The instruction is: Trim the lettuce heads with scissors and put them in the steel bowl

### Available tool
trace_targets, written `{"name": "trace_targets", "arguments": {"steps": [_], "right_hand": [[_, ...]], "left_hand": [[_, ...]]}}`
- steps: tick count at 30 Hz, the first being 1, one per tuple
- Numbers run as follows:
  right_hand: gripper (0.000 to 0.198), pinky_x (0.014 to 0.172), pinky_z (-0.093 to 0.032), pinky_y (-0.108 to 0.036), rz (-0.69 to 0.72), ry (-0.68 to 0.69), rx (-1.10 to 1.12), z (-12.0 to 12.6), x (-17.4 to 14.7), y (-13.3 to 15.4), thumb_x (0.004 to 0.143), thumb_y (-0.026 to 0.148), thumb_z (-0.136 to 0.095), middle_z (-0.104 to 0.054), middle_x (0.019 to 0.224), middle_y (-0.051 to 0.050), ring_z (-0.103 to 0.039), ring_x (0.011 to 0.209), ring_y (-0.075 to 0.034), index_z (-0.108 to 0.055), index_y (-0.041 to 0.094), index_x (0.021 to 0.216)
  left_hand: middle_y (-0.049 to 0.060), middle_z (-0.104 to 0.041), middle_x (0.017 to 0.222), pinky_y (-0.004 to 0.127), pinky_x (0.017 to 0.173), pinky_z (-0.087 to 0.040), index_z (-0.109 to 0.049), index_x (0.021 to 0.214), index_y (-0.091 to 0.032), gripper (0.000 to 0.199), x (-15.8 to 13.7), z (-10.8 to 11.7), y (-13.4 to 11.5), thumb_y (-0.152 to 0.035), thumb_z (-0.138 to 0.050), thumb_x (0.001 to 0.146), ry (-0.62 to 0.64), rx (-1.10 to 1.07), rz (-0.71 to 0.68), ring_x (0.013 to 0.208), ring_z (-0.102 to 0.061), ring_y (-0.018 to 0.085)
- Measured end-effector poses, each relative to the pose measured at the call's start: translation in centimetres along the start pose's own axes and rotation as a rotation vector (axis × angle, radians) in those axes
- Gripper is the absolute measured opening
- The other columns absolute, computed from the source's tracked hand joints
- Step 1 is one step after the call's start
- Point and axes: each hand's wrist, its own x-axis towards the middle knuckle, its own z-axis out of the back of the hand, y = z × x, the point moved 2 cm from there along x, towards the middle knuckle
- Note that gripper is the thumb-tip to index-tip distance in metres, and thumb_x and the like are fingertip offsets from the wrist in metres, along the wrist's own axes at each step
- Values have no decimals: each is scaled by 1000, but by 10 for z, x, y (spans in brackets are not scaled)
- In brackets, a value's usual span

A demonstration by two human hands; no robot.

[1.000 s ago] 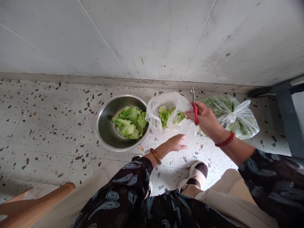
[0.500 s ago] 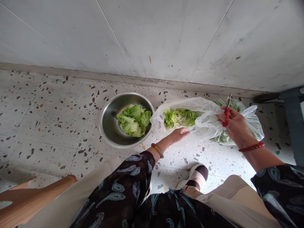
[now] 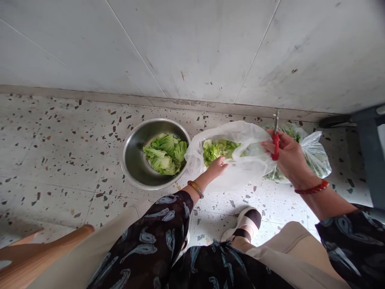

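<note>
My right hand (image 3: 290,158) is closed around red-handled scissors (image 3: 275,140), blades pointing away toward the wall. Its fingertips also meet the gathered right end of a clear plastic bag (image 3: 240,174). At the near side of the bag's opening, my left hand (image 3: 215,167) has its fingers curled on the plastic edge. Inside the bag lie green lettuce leaves (image 3: 212,151), partly hidden by plastic and my fingers. Left of the bag, a steel basin (image 3: 132,160) on the floor holds loose lettuce leaves (image 3: 167,154).
A second, tied plastic bag (image 3: 317,158) of greens sits behind my right hand. A grey wall (image 3: 192,48) runs along the far side. A dark grey frame (image 3: 368,160) stands at the right. My shoe (image 3: 246,222) is close to the bag; another person's leg (image 3: 54,249) is at lower left.
My left hand has moved in over the bag's near edge, its fingers curling. My right hand, with the scissors, has shifted left, and the bag's plastic has folded over more of the lettuce.
</note>
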Motion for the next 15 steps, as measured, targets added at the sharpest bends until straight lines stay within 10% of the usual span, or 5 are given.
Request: {"name": "trace_targets", "arguments": {"steps": [6,15], "right_hand": [[48,62,-53,-37,-58,-135,-49,51,18,-37,64,41,-92,-65,76,3,-58,64,-19,-72,33,107],[49,60,-53,-39,-41,-202,-90,55,11,-30,64,42,-91,-62,74,4,-58,63,-20,-71,32,108]], "left_hand": [[17,-69,125,50,108,-50,-66,131,-17,38,8,-5,-18,-25,-62,94,7,216,-61,117,-66,34],[18,-51,159,49,127,-30,-55,148,-16,59,63,-53,-64,-1,-48,91,236,695,-546,151,-42,33]]}}
